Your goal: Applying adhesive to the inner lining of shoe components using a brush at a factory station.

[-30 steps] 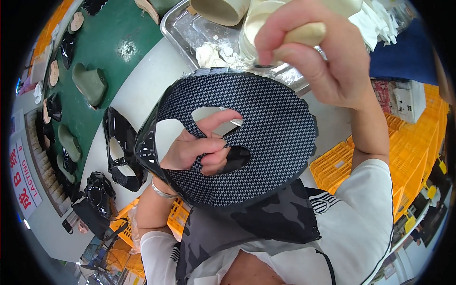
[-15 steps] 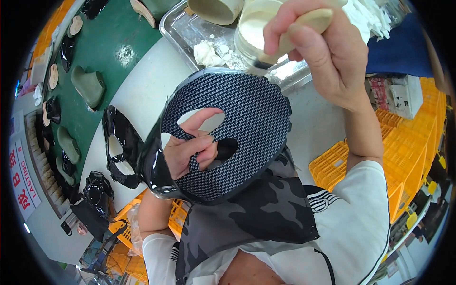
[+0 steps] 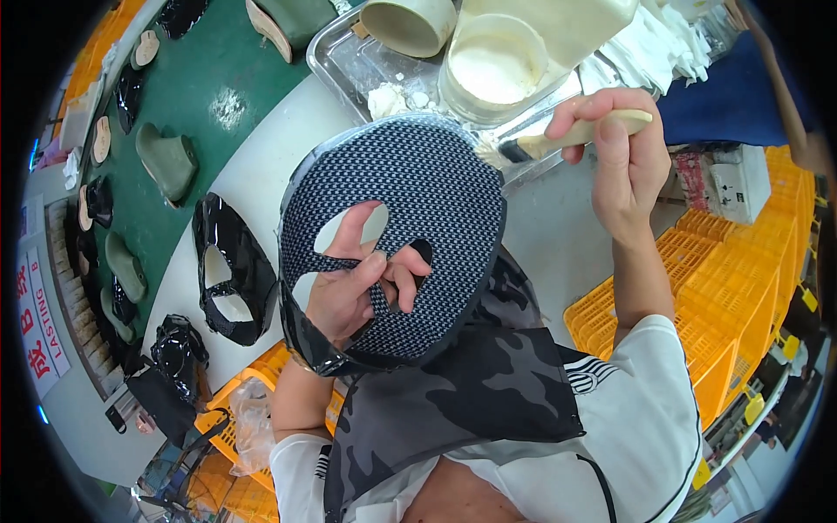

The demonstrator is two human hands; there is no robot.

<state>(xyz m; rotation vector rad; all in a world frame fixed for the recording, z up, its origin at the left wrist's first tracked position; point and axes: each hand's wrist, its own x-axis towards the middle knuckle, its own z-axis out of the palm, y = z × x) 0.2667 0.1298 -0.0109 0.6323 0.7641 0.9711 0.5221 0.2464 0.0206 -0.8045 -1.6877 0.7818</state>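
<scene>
My left hand point(image 3: 338, 301) is closed on a shoe upper point(image 3: 445, 205), with fingers passing through its cut-out openings. The upper shows a black-and-grey woven lining toward me, and shiny black patent on its outer side. In my right hand point(image 3: 635, 166) is a brush point(image 3: 577, 134) with a pale wooden handle. Its whitish bristles touch the far right edge of the upper. Just beyond stands a clear tub point(image 3: 499, 65) of white paste, in a metal tray point(image 3: 336, 65).
A patent shoe upper point(image 3: 235, 261) lies on the white table point(image 3: 270, 131) left of my hands. The green surface point(image 3: 231, 52) beyond carries several shoe lasts, including an olive one point(image 3: 166, 164). Yellow crates point(image 3: 689, 270) are stacked at right. White cloths point(image 3: 654, 52) lie beside the tub.
My right hand has come down and right with the brush, uncovering the tub. The bristles now touch a point further down the upper's right edge. The upper has turned and shifted slightly left.
</scene>
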